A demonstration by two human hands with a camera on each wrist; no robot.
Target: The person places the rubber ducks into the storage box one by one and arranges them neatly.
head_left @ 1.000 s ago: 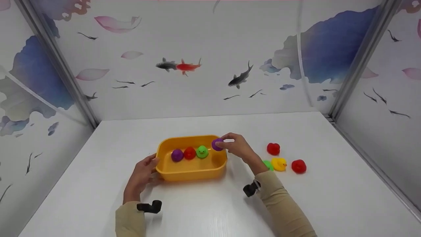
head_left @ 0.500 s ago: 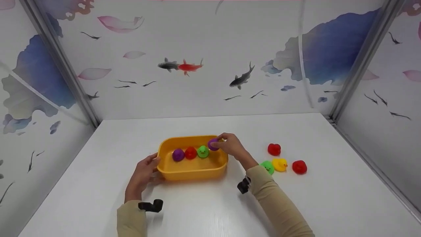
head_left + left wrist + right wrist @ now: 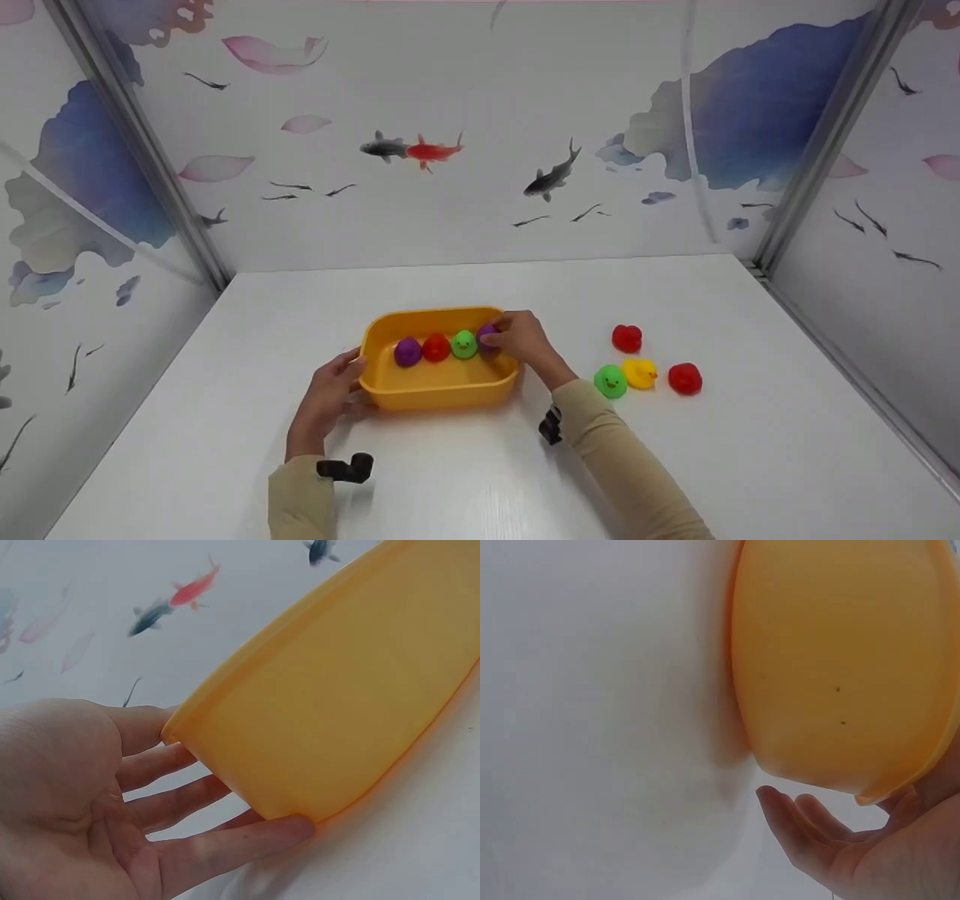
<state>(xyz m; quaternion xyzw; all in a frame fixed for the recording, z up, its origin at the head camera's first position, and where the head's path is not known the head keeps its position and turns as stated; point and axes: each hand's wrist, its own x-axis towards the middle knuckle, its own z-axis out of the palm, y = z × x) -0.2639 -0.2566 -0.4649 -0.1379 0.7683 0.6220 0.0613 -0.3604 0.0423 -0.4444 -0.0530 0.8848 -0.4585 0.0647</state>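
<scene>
In the head view my left hand (image 3: 328, 391) holds the left end of a yellow plastic basin (image 3: 442, 397). The left wrist view shows the fingers (image 3: 247, 840) against the basin's outer wall, with the thumb at its rim. My right hand (image 3: 525, 346) reaches over the right end and pinches a purple rubber duck (image 3: 486, 339), partly hidden by the fingers. This duck is low inside the basin, beside a green duck (image 3: 464, 344). A red duck (image 3: 436, 348) and another purple duck (image 3: 407, 352) continue the row. In the right wrist view the basin wall (image 3: 840, 652) hides the held duck.
Right of the basin, on the white table (image 3: 450, 480), lie a green duck (image 3: 610, 382), a yellow duck (image 3: 640, 373) and two red ducks, one farther back (image 3: 627, 338) and one at right (image 3: 685, 379). Printed wall panels (image 3: 480, 97) enclose the table's back and sides.
My right hand has moved left and down, lowering the purple duck from the basin's right rim to beside the green duck. The forearm no longer covers the loose green duck. My left hand stays put.
</scene>
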